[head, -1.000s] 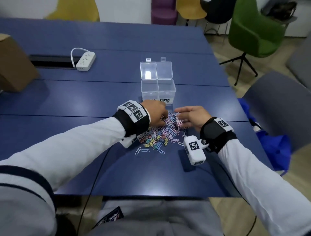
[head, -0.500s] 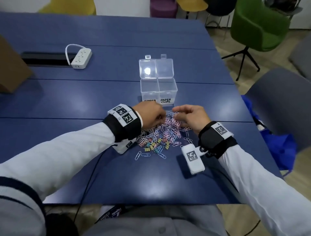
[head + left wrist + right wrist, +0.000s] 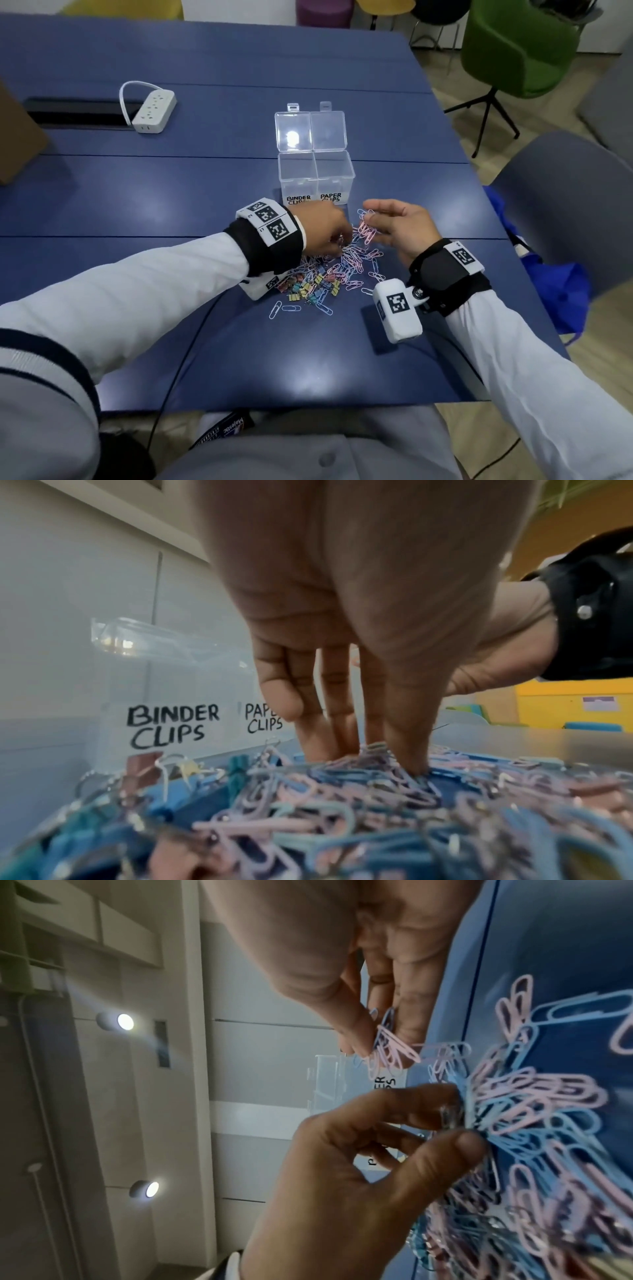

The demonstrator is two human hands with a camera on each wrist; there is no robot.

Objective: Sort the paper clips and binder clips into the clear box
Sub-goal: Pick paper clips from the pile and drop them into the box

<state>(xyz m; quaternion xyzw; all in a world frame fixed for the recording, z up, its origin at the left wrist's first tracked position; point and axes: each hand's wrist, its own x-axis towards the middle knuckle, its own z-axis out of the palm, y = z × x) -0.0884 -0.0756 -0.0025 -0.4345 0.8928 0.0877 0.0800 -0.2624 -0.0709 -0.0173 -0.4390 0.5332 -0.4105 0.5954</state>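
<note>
Pink paper clips (image 3: 394, 1047) pinched by right hand (image 3: 400, 228), left hand (image 3: 325, 231) fingertips in pile (image 3: 329, 270)

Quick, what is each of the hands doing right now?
Left hand: fingers pinching into the paper clips in the pile.
Right hand: pinching a small bunch of paper clips.

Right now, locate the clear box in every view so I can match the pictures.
Head: the clear box stands at centre, beyond both hands, lid open.
Left wrist: clear box at left-centre, behind the left hand.
Right wrist: clear box at centre, turned sideways, between the two hands.
Shared landmark: the handwritten PAPER CLIPS label.
</note>
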